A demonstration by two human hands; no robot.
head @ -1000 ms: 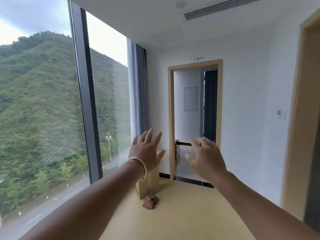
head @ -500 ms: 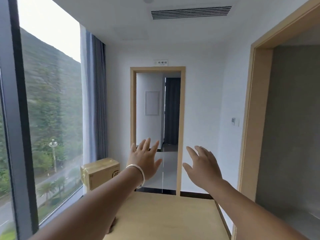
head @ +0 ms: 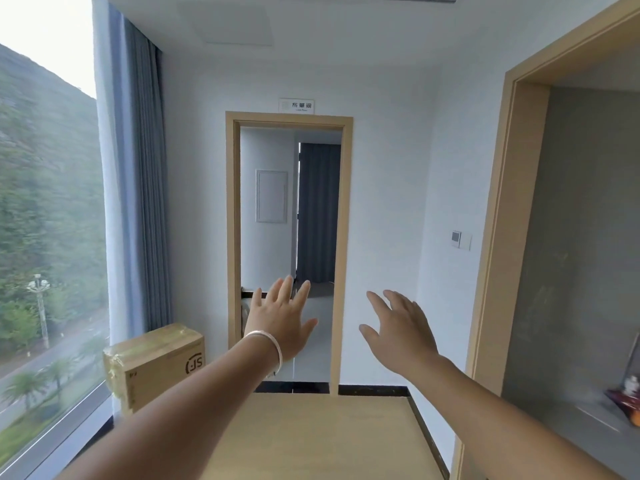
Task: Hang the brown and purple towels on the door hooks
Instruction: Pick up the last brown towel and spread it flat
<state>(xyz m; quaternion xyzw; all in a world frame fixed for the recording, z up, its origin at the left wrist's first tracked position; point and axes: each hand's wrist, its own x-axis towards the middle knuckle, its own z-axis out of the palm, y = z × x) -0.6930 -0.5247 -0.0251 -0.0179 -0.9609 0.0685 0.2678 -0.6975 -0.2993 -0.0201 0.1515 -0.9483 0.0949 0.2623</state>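
Observation:
My left hand [head: 282,322], with a pale bangle at the wrist, is raised in front of me with its fingers spread and nothing in it. My right hand [head: 401,329] is held up beside it, also spread and holding nothing. Both hover in front of an open doorway with a tan wooden frame [head: 341,251] in the far white wall. No brown or purple towel shows in the view, and I see no door hooks.
A taped cardboard box [head: 156,363] stands on the floor by the window [head: 45,237] and grey curtain [head: 145,188] at left. A second tan-framed opening [head: 502,237] is at right, with small objects [head: 628,396] on a ledge inside. Tan floor [head: 311,434] lies ahead.
The view has swung right: the window has slid leftward, the doorway is more central and the right opening has come in. The small pink-brown bundle on the floor has left the view. Both hands stay raised.

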